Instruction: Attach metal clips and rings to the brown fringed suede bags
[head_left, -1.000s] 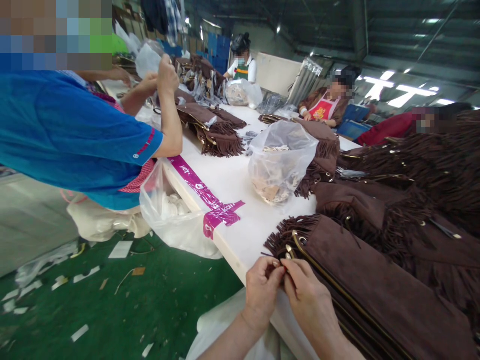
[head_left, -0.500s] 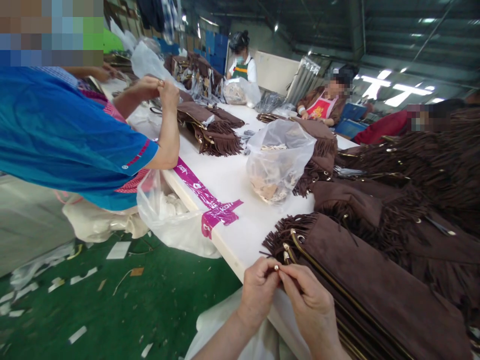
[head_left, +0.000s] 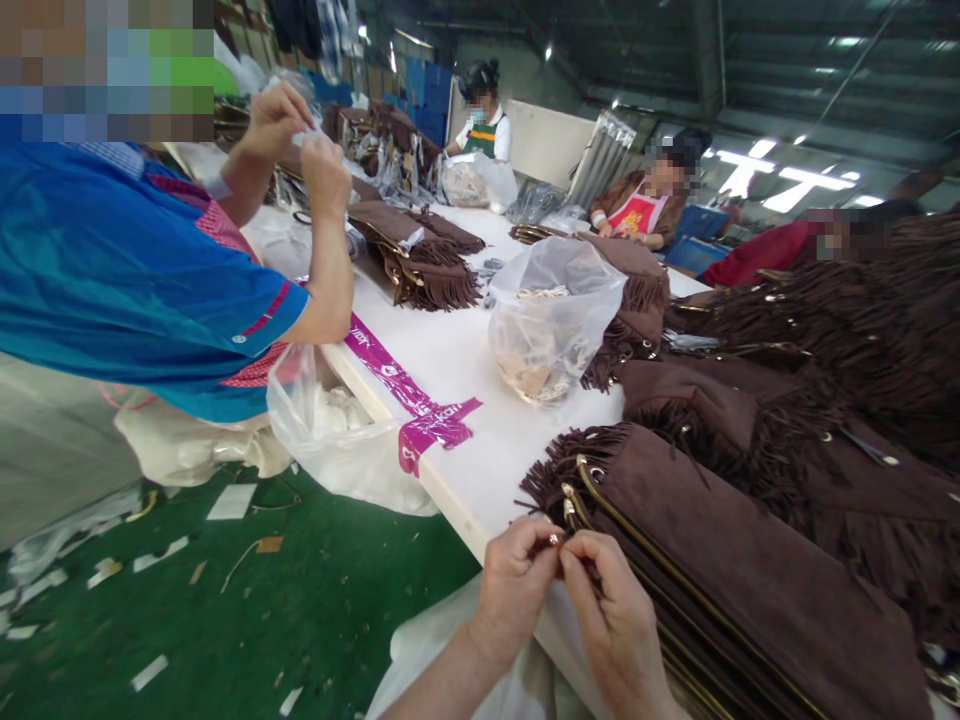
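Observation:
My left hand (head_left: pixel 517 580) is closed in a pinch over the table's front edge, with a small shiny metal piece (head_left: pixel 555 540) at its fingertips. Right beside it, my right hand (head_left: pixel 611 600) has its thumb and finger pressed together close to that piece. What the right fingers hold is too small to make out. Just right of both hands lies a stack of dark brown fringed bags (head_left: pixel 735 540) with gold zippers (head_left: pixel 600 490) along the side facing me.
More brown fringed bags (head_left: pixel 682 400) are heaped behind the stack. A clear plastic bag of small pieces (head_left: pixel 551 320) stands mid-table. Purple tape (head_left: pixel 431 425) crosses the white table (head_left: pixel 480 480). At left a co-worker in a blue shirt (head_left: pixel 150 290) works; others sit farther back.
My hands stay almost in place, fingers shifting slightly around the small metal piece. The blue-shirted co-worker's hands have moved and now hold a whitish, thin piece.

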